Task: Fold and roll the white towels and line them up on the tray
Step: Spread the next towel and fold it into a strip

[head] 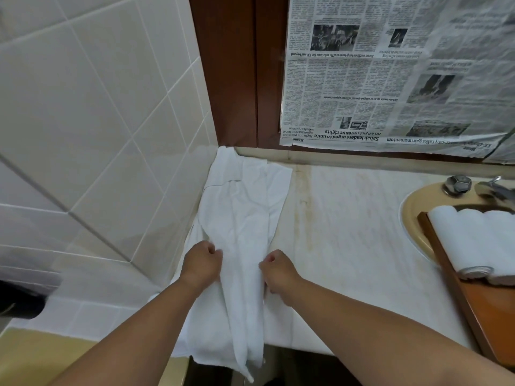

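Note:
A white towel point(245, 218) lies lengthwise on the marble counter, folded into a long strip, its near end hanging over the front edge. My left hand point(202, 264) grips the strip's left edge with curled fingers. On the opposite edge, my right hand point(277, 270) grips the cloth the same way. Far right, a wooden tray point(446, 263) rests across the sink, with rolled white towels point(473, 240) lined up on it.
The marble counter point(348, 232) stretches between the towel and a yellow sink point(412, 215) with a chrome tap point(458, 185). A tiled wall point(97, 135) stands close on the left. Newspaper point(390, 73) covers the mirror behind.

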